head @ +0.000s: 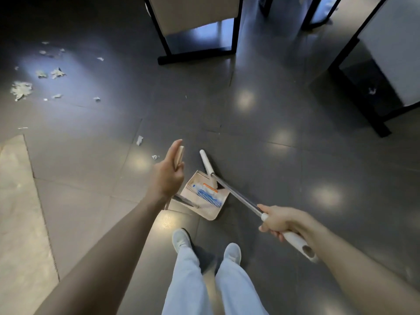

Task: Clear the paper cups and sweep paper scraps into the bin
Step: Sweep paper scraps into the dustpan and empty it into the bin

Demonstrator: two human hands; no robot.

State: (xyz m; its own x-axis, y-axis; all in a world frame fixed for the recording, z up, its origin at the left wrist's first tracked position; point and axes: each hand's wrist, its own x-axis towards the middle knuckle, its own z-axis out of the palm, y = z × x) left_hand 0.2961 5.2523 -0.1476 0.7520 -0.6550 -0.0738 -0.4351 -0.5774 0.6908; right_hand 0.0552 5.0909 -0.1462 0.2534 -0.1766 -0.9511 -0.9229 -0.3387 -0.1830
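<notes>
Paper scraps [21,89] are mostly not yet collected. The biggest group lies on the dark floor [261,137] far beyond the left fingertips and well to their left. Two small scraps [139,140] lie nearer, just past the left fingers on their left side. One more piece [372,90] sits far ahead of the right fingers, in the shadow under a piece of furniture [386,64].

The left hand [167,176] grips the beige top of the dustpan handle [180,153], with the thumb laid along it and the fingers curled round it. The dustpan [211,210] stands on the floor just beside and below these fingers, on their right. It already holds some white paper, so I judge that a part of the sweeping is done.

The right hand [278,220] is closed round the white grip of the broom [238,194]. The broom's metal shaft runs forward from these fingers to the far edge of the dustpan, where its head seems to rest.

No paper cups and no bin are visible — I cannot tell if the cups are already cleared. What is left, as far as I can judge: the large group on the left, the small scraps near the left fingers, the piece under the furniture, and emptying the dustpan.
</notes>
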